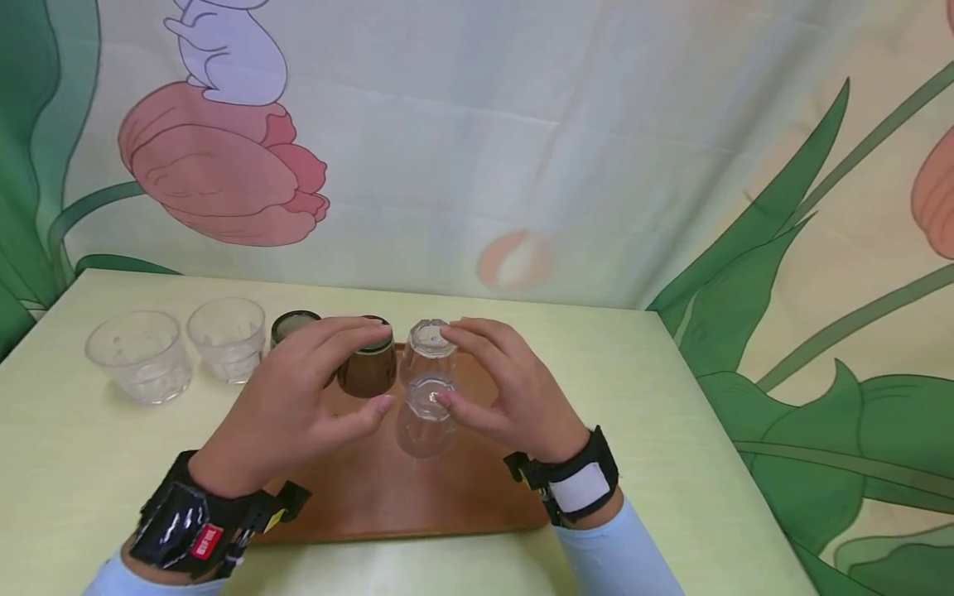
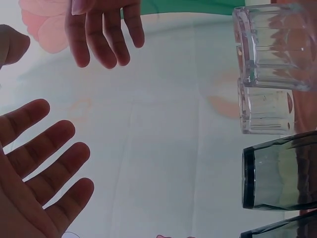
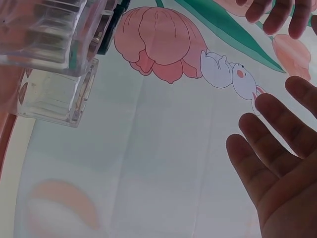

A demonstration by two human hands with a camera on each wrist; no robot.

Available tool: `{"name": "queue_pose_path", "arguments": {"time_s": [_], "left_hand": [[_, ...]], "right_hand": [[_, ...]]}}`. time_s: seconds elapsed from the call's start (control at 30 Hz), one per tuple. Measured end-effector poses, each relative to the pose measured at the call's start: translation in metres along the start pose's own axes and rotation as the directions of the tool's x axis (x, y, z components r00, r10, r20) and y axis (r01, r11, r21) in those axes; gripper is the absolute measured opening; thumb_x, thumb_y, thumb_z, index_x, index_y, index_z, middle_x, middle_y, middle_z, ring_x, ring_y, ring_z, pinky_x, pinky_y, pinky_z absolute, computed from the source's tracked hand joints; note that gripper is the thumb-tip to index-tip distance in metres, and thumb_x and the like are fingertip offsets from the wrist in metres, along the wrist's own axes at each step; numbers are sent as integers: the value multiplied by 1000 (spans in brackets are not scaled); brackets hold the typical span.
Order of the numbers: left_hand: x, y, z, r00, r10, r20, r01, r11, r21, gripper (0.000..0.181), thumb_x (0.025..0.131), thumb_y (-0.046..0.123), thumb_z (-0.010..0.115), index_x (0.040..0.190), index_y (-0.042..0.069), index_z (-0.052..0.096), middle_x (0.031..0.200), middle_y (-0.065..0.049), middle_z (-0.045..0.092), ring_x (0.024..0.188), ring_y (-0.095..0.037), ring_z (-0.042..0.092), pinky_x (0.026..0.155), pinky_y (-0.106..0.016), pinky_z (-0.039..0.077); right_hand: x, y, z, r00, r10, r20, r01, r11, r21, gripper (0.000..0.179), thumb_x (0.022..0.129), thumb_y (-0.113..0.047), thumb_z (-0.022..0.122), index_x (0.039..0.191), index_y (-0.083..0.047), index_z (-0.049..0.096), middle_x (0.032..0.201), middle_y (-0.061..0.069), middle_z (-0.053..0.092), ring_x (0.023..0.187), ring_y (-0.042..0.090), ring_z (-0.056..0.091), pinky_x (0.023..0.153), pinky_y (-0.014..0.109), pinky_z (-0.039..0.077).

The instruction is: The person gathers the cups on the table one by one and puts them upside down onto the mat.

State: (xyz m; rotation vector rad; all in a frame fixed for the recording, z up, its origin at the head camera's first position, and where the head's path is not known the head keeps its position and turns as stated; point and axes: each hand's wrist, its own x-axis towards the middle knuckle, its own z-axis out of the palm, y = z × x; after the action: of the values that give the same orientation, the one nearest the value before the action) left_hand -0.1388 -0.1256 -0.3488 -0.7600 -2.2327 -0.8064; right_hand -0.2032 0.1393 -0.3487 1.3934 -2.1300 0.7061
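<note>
Both hands are held up over a brown tray (image 1: pixel 417 513), fingers apart and nothing in them. My left hand (image 1: pixel 286 414) is nearest a dark tinted glass (image 1: pixel 368 372) turned upside down; a second dark glass (image 1: pixel 293 321) is partly hidden behind that hand. By my right hand (image 1: pixel 510 385), two clear faceted glasses stand upside down, one at the back (image 1: pixel 428 352) and one in front (image 1: pixel 426 430). In the left wrist view the fingers (image 2: pixel 64 158) are spread well apart from the glasses. The right wrist view also shows a gap between the right fingers (image 3: pixel 257 153) and the clear glasses (image 3: pixel 44 37).
Two clear glasses stand upright on the pale table (image 1: pixel 671 513), left of the tray: one at the far left (image 1: pixel 142 364), the other (image 1: pixel 226 341) beside it. A printed curtain (image 1: pixel 447 149) with flowers and a rabbit hangs behind the table's back edge.
</note>
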Motion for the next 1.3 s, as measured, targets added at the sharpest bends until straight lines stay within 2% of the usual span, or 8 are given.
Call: {"name": "queue_pose_path", "arguments": {"time_s": [0.4,0.6,0.77,1.17,1.3], "left_hand": [[1,-1,-4,999,38,-20,-38,999,-5,57,84,41,72,130,9,64,129,-8,65,118,-26,60,96,-46,51],[2,-2,-4,999,31,-10,-31,1000,-7,58,81,37,77,130,9,64,129,-8,65,117,-25,60,94,-47,52],[2,-2,-5,999,36,-10,-36,999,5,58,81,37,76,130,9,64,129,-8,65,117,-26,61,94,-48,52],[0,-4,-6,1000,27,-13,-27,999,27,57,80,34,76,129,7,64,128,-9,65,117,-27,61,95,-48,52],[-2,-9,-12,1000,-13,-8,13,998,55,58,79,30,79,130,7,64,129,-10,64,118,-28,60,96,-49,52]], "right_hand": [[2,-3,1,1000,-3,9,3,1000,1,61,88,-32,71,140,-5,54,136,15,56,127,28,53,108,37,47],[2,-4,0,1000,-1,16,1,1000,10,63,85,-27,75,140,-5,53,136,16,55,127,29,53,106,40,49],[2,-4,1,1000,-3,23,3,1000,8,63,86,-28,75,140,-5,53,136,16,55,127,29,52,107,39,48],[1,-4,2,999,14,36,-14,1000,2,64,83,-26,76,140,-5,54,136,16,56,127,28,53,106,39,49],[0,-3,3,999,15,36,-15,1000,-1,64,83,-26,77,140,-6,54,136,15,56,127,28,53,106,39,49]]}}
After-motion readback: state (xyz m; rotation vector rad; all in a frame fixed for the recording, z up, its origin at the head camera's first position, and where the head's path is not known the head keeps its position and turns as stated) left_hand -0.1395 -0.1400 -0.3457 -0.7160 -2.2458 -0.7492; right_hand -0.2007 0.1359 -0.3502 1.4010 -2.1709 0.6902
